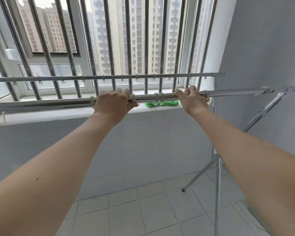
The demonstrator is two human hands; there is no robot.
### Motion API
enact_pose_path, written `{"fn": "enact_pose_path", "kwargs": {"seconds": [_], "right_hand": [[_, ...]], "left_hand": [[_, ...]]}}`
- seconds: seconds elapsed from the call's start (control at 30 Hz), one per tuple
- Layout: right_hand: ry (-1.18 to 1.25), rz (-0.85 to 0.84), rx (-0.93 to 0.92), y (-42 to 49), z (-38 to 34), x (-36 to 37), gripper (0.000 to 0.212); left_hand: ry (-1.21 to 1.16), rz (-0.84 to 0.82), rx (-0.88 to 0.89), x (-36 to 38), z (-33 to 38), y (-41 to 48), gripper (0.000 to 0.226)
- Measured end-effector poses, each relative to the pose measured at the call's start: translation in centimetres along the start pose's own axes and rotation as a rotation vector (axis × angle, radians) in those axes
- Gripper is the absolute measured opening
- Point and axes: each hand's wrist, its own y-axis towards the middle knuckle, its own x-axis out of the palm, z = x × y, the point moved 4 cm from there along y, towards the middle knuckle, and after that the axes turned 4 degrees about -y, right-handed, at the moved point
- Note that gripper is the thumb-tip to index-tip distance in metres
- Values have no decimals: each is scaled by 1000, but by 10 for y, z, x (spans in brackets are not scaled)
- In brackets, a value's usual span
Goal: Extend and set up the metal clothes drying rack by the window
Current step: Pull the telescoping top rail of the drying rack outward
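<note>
Head view: left hand (113, 103) and right hand (192, 98) grip rack bar (232, 92).

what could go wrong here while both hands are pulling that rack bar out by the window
Both the left hand and right hand grip the near bar close to where its thinner section slides in, so skin could get pinched at that joint. The white clips between the hands may snag or bunch as the bar slides. Only one leg frame shows, at the right; an uneven pull might tip or drag it on the tiles.
</note>
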Motion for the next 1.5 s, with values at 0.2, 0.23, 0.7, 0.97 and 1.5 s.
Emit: {"fn": "enact_pose_path", "kwargs": {"seconds": [0.2, 0.23, 0.7, 0.97, 1.5], "right_hand": [[17, -15, 33, 49, 22, -12, 48], [21, -16, 38, 57, 26, -14, 47], [-486, 358, -601, 47, -54, 18, 34], [-423, 429, -768, 2, -106, 53, 55], [-405, 96, -896, -101, -224, 173, 69]], "left_hand": [[-67, 4, -28, 18, 30, 30, 43], [-76, 5, -27, 21, 34, 33, 42], [30, 67, 31, 25, 24, 34, 44], [29, 83, -17, -12, -57, -20, 57], [106, -285, -386, -50, -233, -110, 56]]}}
